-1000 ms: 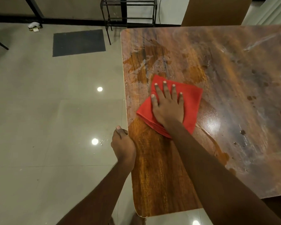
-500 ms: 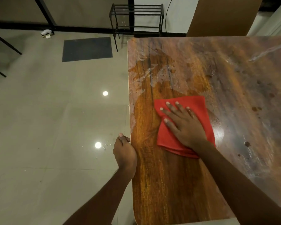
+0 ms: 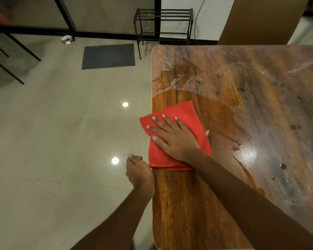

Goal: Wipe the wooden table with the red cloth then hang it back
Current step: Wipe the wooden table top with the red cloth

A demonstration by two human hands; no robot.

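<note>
The red cloth (image 3: pixel 177 121) had slid left to overhang the worktop (image 3: pixel 242 109) edge, right hand (image 3: pixel 172 139) pressed flat on it; left hand (image 3: pixel 138 171) clenched the edge, probably bracing.

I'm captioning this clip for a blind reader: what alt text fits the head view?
A person's right hand presses a folded red cloth flat on a wooden table, the cloth overhanging the table's left edge. The left hand grips that edge just nearer the person. Cloudy smears and dark spots mark the tabletop; beyond lie a tiled floor, a dark mat and a black metal rack.
</note>
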